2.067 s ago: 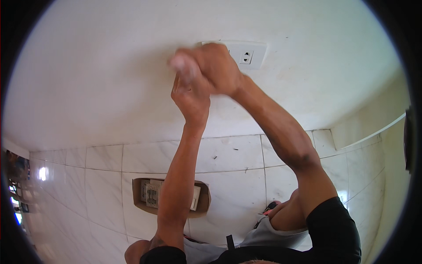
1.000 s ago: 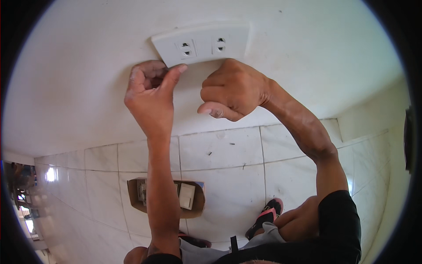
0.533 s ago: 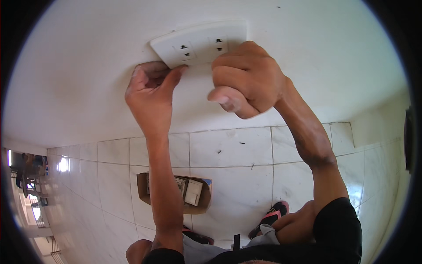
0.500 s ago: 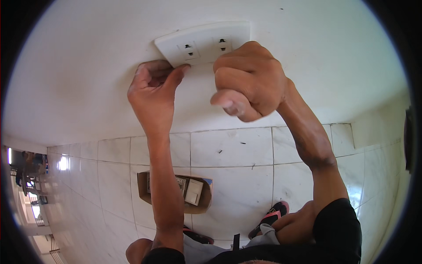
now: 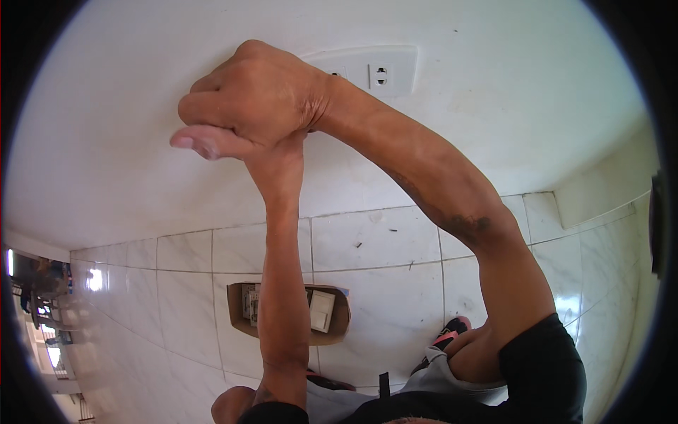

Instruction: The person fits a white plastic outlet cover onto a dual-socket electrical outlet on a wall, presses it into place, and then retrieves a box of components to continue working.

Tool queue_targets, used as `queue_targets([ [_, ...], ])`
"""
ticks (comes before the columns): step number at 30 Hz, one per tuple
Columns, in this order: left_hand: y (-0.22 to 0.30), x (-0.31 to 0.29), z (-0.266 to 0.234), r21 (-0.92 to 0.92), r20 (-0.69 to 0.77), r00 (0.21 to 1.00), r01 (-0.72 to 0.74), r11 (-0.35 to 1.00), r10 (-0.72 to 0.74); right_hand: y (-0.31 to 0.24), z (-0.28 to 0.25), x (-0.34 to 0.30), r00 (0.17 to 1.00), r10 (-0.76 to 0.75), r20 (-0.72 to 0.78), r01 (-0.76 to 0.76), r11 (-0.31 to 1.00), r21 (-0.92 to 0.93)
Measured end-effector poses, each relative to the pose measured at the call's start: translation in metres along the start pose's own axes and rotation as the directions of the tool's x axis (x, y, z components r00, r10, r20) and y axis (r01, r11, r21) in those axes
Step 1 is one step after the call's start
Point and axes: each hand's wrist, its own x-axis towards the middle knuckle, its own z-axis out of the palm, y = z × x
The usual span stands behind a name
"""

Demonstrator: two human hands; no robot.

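A white wall plate point(image 5: 400, 76) with electrical sockets is on the white wall in front of me. My right hand point(image 5: 258, 102) is curled into a fist over the plate's left end, thumb outstretched, and nothing shows in it. Its forearm crosses in front of the plate and covers most of the left socket. Behind that fist, my left hand point(image 5: 282, 152) reaches up at the plate's lower left. Only its heel and wrist show; its fingers are hidden.
On the tiled floor point(image 5: 381, 304) below stands an open cardboard box point(image 5: 244, 326). It holds a white switch plate point(image 5: 322, 311) and other white fittings. Small dark bits lie near the wall's foot. My sandalled foot point(image 5: 452, 331) is at the lower right.
My right fist has moved left, from the plate's right side to its left end, and now hides my left hand's fingers. The view has shifted slightly.
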Motion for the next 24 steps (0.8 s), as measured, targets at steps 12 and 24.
queue_targets([
  [12, 0.031, 0.002, 0.005, 0.277, 0.130, 0.955, 0.222, 0.935, -0.266, -0.010, -0.022, -0.003, 0.990, 0.121, 0.078, -0.108, 0.983, -0.151],
  [24, 0.037, 0.000, 0.005, 0.113, 0.069, 0.976, 0.199, 0.974, -0.207, -0.001, -0.103, -0.049, 0.886, 0.000, -0.464, 0.063, 0.991, 0.120],
])
